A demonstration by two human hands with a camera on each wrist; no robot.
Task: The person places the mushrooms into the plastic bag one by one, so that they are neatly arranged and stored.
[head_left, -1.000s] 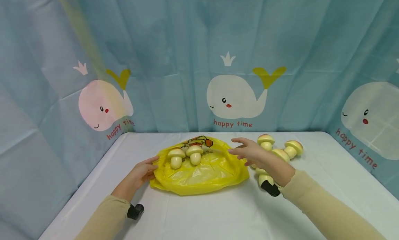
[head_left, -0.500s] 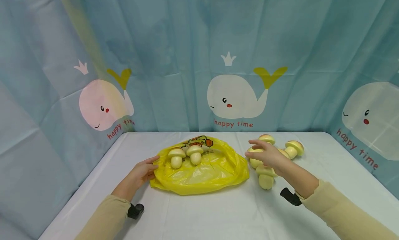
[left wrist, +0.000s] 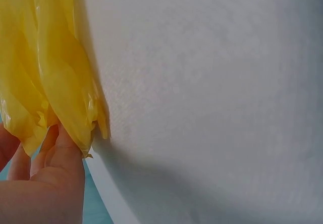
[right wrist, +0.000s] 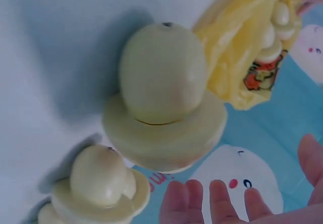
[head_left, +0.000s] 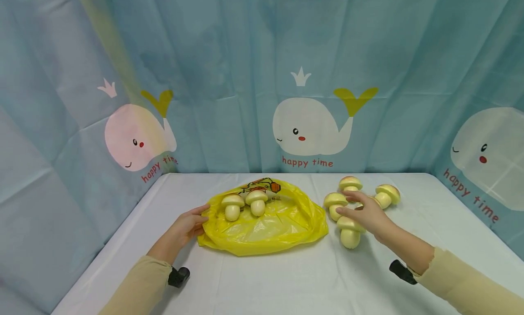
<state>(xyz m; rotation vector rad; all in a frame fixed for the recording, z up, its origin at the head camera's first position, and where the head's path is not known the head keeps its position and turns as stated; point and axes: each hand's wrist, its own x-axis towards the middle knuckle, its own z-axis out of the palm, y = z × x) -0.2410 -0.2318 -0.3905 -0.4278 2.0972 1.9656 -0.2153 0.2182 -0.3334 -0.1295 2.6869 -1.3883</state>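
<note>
A yellow plastic bag (head_left: 266,235) lies with its mouth spread wide on the white table. Two toy mushrooms with cream stems, one at the left (head_left: 232,210) and one beside it (head_left: 257,205), rest in it. My left hand (head_left: 180,231) holds the bag's left edge, the film bunched between thumb and fingers in the left wrist view. Fingers spread, my right hand (head_left: 370,217) hovers among several loose mushrooms right of the bag. Nearest are a front mushroom (head_left: 350,237) and one by the fingertips (head_left: 333,201). The right wrist view has a mushroom (right wrist: 164,72) large before the fingers.
Farther back stand another mushroom (head_left: 350,183) and one tilted at the right (head_left: 386,196). A blue curtain (head_left: 229,124) with whale prints hangs behind the table (head_left: 266,283). Black straps with small cameras (head_left: 403,272) sit at both wrists.
My right hand has moved from the bag's right side rightward and down to the loose mushrooms. The left hand, the bag and its two mushrooms have stayed put.
</note>
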